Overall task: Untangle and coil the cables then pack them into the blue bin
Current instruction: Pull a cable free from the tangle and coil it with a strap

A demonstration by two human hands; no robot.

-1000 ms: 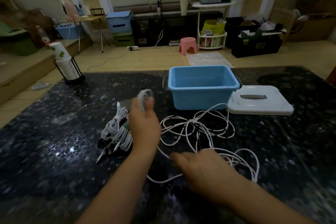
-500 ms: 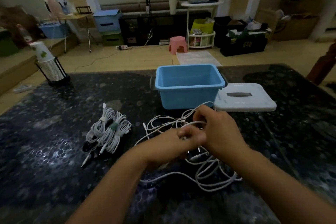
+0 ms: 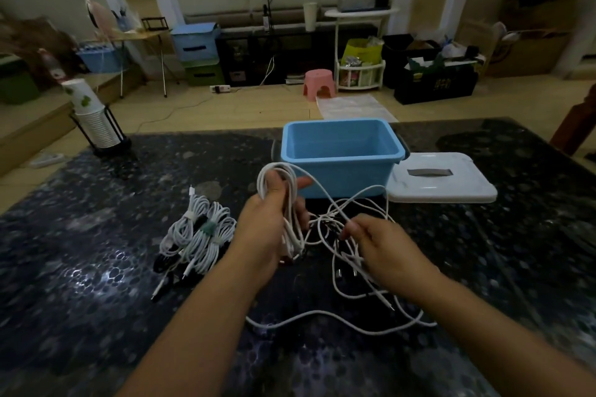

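My left hand grips several loops of a white cable, lifted in front of the blue bin. To its right, my right hand pinches a strand of the tangled white cables that trail over the dark table. The bin stands open at the table's far middle, with nothing visible inside. Left of my left hand lies a bundle of coiled, tied white cables.
The bin's white lid lies flat to the right of the bin. A rack of paper cups stands at the table's far left corner. The dark patterned table spreads around. A wooden chair edge shows at far right.
My left hand has risen with loops of white cable wound round it. My right hand has dropped lower and rightward into the tangle. The view shifted a little.
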